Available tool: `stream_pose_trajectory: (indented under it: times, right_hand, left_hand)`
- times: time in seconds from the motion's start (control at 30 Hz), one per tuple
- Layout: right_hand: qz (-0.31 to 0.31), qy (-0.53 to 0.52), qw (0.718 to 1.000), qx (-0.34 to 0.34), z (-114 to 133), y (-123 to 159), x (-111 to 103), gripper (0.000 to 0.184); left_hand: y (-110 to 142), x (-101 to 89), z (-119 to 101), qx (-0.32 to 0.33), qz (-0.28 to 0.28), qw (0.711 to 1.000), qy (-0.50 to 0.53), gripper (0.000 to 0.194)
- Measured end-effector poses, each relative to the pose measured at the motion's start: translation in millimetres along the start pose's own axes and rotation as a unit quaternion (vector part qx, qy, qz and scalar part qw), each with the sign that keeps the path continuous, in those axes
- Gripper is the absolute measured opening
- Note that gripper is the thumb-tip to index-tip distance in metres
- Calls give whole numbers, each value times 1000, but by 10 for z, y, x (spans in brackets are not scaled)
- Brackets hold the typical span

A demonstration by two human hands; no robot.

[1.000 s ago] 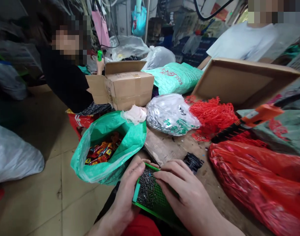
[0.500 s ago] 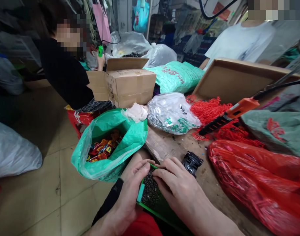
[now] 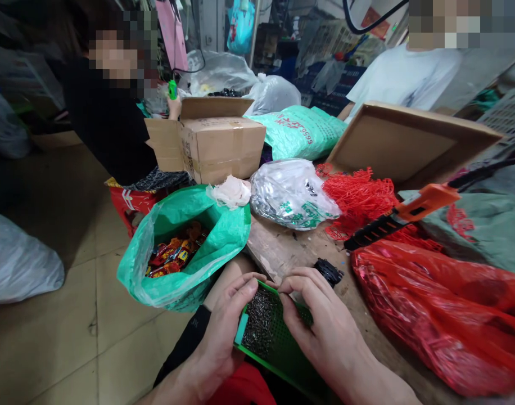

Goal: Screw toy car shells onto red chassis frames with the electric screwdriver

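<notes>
A green mesh tray (image 3: 278, 349) rests on my lap at the table's near edge, with a heap of small dark screws (image 3: 260, 323) in its upper end. My left hand (image 3: 224, 332) grips the tray's left rim, fingers curled over it. My right hand (image 3: 320, 320) sits over the tray's top right, its fingertips pinched together above the screws; what they hold is too small to make out. A small black plastic part (image 3: 328, 270) lies on the wood just beyond my right hand.
An open green bag (image 3: 185, 247) of colourful packets stands to the left. A red plastic bag (image 3: 443, 309), red netting (image 3: 358, 197), an orange-handled tool (image 3: 409, 216), a clear bag of parts (image 3: 293, 194) and cardboard boxes (image 3: 219, 143) crowd the wooden table (image 3: 283, 247). Two other people sit behind.
My right hand's fingers have lifted off the screws and drawn into a pinch, uncovering more of the tray. The orange-handled tool has swung about on the right.
</notes>
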State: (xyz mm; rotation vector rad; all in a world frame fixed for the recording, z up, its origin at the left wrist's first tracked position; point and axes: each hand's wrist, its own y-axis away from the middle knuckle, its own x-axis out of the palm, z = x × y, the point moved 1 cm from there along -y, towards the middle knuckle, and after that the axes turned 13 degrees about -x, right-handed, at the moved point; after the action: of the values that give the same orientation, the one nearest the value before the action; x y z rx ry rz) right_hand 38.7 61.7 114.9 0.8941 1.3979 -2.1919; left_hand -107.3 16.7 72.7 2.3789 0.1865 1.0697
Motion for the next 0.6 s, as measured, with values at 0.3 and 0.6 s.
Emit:
stream_pose_trajectory:
  times: [0.3,0.6]
  right_hand:
    - [-59,-121,984,114,82,12,-170,12]
    - [-138,-225,927,267,47,128,-252,10]
  left_hand:
    - [-21,31,4,-15,17,1000,0,17]
    - [-62,-16,22,-45,6,999,4,23]
